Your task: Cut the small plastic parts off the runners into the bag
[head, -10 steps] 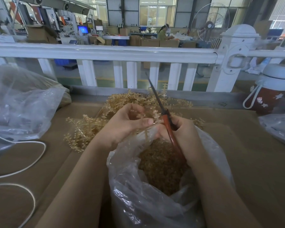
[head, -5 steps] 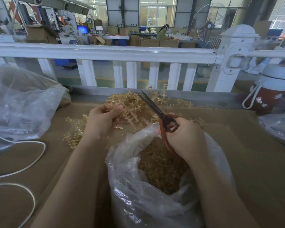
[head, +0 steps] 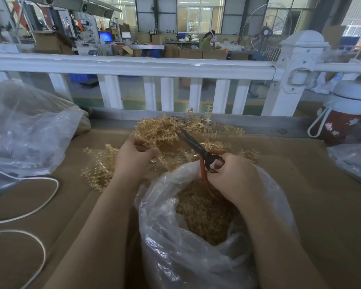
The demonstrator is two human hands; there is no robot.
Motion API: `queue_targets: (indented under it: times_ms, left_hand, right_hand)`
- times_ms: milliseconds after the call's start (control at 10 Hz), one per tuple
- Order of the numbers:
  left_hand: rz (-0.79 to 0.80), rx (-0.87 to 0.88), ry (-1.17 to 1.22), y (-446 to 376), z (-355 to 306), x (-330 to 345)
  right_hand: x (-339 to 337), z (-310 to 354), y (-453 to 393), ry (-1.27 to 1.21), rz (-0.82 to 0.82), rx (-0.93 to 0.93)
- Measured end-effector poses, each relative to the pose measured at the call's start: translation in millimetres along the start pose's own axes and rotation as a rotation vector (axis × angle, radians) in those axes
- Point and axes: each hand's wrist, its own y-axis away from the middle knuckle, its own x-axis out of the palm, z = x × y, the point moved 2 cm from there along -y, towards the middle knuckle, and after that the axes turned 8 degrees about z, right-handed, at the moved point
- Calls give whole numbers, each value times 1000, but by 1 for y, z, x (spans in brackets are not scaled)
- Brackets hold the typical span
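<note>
A pile of tan plastic runners (head: 165, 132) with small parts on them lies on the brown cardboard table top (head: 331, 195), just behind an open clear plastic bag (head: 175, 257) filled with cut tan parts (head: 202, 215). My left hand (head: 133, 157) reaches into the pile and pinches a runner at its left side. Over the bag's far rim, my right hand (head: 236, 180) grips red-handled scissors (head: 198, 147), whose dark blades lie together and point up-left across the pile.
A large crumpled clear bag (head: 29, 130) sits at the left, with a white cord (head: 40, 195) looping in front of it. A red and white bottle (head: 346, 119) stands at the right, beside another plastic bag (head: 352, 161). A white railing (head: 133, 67) borders the table's far edge.
My left hand left the bag's mouth and moved up-left into the runner pile. The scissors tipped from nearly upright to pointing up-left, and my right hand moved a little to the right.
</note>
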Motion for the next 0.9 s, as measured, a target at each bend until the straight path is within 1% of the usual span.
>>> queue_targets:
  times_ms: [100, 300, 400, 500, 600, 700, 800, 900]
  left_hand:
    - [-12, 38, -153, 0, 1, 2]
    - [-14, 42, -260, -2, 5, 7]
    - [-43, 48, -343, -1, 2, 7]
    - [-95, 93, -520, 1, -8, 8]
    - [-46, 137, -508, 6, -16, 11]
    - [13, 148, -489, 14, -24, 15]
    - [43, 199, -469, 26, -32, 17]
    - [82, 243, -508, 37, -35, 20]
  right_hand:
    - [1, -1, 1, 17, 47, 9]
    - [-1, 4, 5, 35, 66, 3]
    - [-4, 5, 8, 75, 89, -16]
    - [-10, 6, 12, 130, 144, -34]
    - [-15, 6, 15, 174, 207, -37]
    - [-24, 11, 16, 210, 219, -37]
    - [-32, 15, 18, 208, 214, -30]
    - [-41, 18, 22, 183, 249, -9]
